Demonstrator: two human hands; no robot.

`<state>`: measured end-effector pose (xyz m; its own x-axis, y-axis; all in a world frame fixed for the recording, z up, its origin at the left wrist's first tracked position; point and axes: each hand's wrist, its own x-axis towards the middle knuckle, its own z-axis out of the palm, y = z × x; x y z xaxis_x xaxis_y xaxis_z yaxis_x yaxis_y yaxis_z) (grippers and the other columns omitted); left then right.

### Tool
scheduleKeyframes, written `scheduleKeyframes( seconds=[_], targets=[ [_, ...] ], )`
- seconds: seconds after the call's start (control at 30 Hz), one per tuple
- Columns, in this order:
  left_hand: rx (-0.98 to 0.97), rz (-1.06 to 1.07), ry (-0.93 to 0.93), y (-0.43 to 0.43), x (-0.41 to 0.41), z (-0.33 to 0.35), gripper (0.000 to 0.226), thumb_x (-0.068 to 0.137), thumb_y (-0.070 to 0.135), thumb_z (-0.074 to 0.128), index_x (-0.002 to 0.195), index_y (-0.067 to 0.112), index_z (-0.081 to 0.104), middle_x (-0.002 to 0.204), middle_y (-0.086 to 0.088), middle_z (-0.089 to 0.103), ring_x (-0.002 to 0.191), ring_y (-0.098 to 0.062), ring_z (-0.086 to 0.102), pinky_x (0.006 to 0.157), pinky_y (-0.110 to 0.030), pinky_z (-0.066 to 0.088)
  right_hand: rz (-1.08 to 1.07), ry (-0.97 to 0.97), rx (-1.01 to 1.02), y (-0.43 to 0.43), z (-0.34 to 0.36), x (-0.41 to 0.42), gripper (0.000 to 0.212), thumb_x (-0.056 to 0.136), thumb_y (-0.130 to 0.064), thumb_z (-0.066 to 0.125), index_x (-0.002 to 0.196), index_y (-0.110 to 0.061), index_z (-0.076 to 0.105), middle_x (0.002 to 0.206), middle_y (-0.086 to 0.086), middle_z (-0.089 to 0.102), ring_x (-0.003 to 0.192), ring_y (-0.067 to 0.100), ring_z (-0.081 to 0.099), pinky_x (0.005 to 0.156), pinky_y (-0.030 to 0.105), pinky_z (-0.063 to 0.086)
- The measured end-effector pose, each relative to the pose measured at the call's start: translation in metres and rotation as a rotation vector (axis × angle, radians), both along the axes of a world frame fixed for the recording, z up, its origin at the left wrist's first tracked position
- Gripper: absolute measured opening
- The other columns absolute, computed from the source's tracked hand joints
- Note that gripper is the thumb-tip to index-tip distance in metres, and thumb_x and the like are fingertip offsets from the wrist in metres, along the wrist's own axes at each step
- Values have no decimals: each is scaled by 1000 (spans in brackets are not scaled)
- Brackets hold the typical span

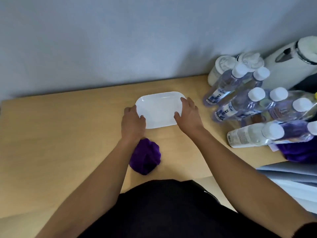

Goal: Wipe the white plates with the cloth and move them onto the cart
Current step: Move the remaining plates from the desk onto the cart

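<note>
Nearest, dark clothing (163, 213) at the bottom edge; just beyond, one bunched purple cloth (145, 157) lying unheld on the table (60, 134). Farther, one white plate (159, 110) at mid-table, clamped at its two ends by left hand (133, 121) and right hand (187, 115), thumbs over the rim. Probably the moving step, wiping seemingly done. Next: lift level and swing clear of the bottles (240, 107) at right, seven by their caps; cart not clearly identifiable. Also a second purple cloth (300, 152) under them.
</note>
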<state>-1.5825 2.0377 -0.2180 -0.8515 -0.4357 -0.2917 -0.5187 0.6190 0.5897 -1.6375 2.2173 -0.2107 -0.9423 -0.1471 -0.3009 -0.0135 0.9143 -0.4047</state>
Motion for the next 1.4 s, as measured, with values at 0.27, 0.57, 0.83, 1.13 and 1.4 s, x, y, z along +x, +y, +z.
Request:
scheduleKeyframes(
  seconds=[0.27,0.57,0.83,1.13,1.4],
  targets=[
    [-26,181,-9,4,-14,-5,31,88,4,47,113,5,66,117,-15,52,80,-22,48,74,-29,38,-72,-53,-47,13,-5,-24,47,92,-15,52,136,-3,43,135,18,42,115,39,47,100,38,37],
    [23,253,-3,8,-4,-7,29,83,3,50,106,5,67,111,-13,63,91,-27,61,76,-31,46,-77,-57,8,11,-6,-17,38,93,-18,52,126,0,46,132,16,40,114,38,41,88,37,38],
    [105,304,46,-7,25,-10,31,81,5,55,112,2,63,105,-14,58,87,-27,55,74,-30,40,-70,-22,-34,-4,3,5,34,92,-16,50,123,-2,48,131,13,40,106,40,50,85,37,42],
    [114,247,192,-54,72,3,14,80,6,55,85,-2,65,80,-13,66,74,-28,59,57,-31,41,-96,81,-158,-52,28,63,43,91,-12,53,132,-1,46,134,12,38,102,32,56,87,39,49],
    [-18,455,275,-208,227,17,15,78,15,53,84,8,64,80,-10,62,76,-27,57,57,-29,38,225,84,-297,-217,49,164,51,91,-16,56,139,-11,42,133,6,39,99,21,53,80,28,43]
  ],
)
